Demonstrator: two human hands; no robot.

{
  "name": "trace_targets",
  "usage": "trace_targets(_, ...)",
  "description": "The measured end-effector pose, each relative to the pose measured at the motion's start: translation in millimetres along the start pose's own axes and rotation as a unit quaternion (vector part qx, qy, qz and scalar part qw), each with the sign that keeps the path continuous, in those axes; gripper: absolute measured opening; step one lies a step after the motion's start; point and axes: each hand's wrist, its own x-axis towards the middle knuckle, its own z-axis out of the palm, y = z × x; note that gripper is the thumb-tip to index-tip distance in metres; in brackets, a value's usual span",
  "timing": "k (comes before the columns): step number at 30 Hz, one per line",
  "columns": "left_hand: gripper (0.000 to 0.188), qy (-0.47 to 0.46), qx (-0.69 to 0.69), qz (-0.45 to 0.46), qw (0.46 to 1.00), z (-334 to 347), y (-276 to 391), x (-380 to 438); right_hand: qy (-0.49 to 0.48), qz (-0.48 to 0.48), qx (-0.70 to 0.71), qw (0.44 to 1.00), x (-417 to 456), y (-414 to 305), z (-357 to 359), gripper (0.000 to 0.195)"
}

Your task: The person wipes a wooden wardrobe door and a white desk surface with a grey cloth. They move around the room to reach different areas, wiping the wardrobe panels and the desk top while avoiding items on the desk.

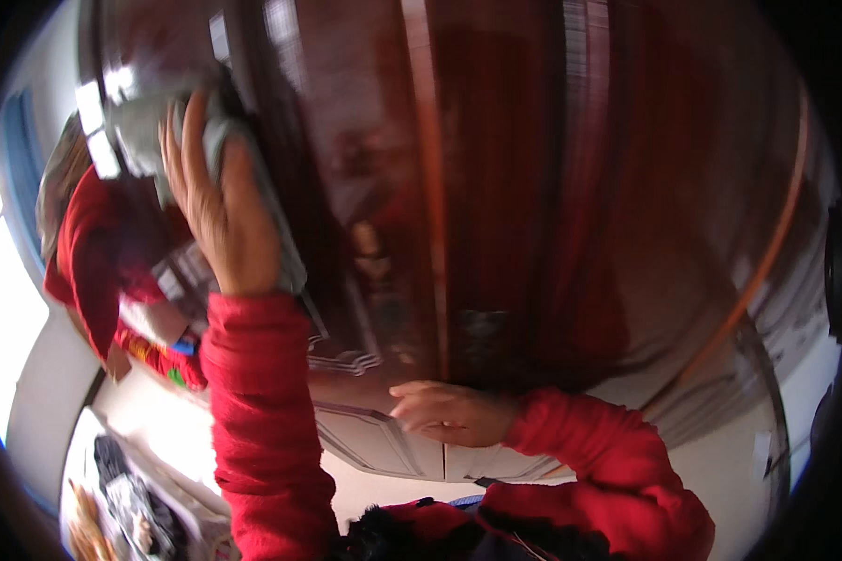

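Note:
My left hand (217, 203) lies spread on a folded grey-green cloth (137, 133), pressing it against the glossy dark red-brown wooden door (351, 175) of a cabinet. The cloth shows between the fingers and below the wrist on the right side. My right hand (456, 414) hovers low in front of the cabinet, with its fingers loosely bent and nothing in it. Whether it touches the wood I cannot tell. Motion blurs the cabinet surface, which mirrors bright windows.
A lighter wooden strip (431, 210) runs down the cabinet front. Red cloth items (88, 259) lie at the left. A pale container (133, 491) with clothes stands at the lower left, near a bright window (3, 308) and a blue curtain (24, 168).

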Motion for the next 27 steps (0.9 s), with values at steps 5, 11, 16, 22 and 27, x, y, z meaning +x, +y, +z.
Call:
trace_targets(5, 0.051, -0.129, 0.045, 0.231, 0.963, 80, 125, -12, 0.176, -0.004, -0.201, 0.964, -38, -51, -48, 0.013)
trace_targets(11, 0.047, -0.447, -0.017, 0.497, 0.743, 64, 159, -117, 0.477, -0.001, -0.512, 0.715, -109, -118, -110, 0.022)
trace_targets(16, 0.048, -0.131, 0.08, 0.369, 0.917, 108, 162, 8, 0.447, 0.1, -0.666, 0.589, -133, -143, -182, 0.046)
trace_targets(22, 0.043, -0.033, 0.153, 0.276, 0.948, 158, 208, 51, 0.399, 0.101, -0.648, 0.64, -136, -138, -180, 0.05)
trace_targets(27, 0.047, -0.348, 0.03, 0.388, 0.852, 157, 272, -127, 0.357, 0.103, -0.532, 0.76, -193, -138, -163, 0.039)
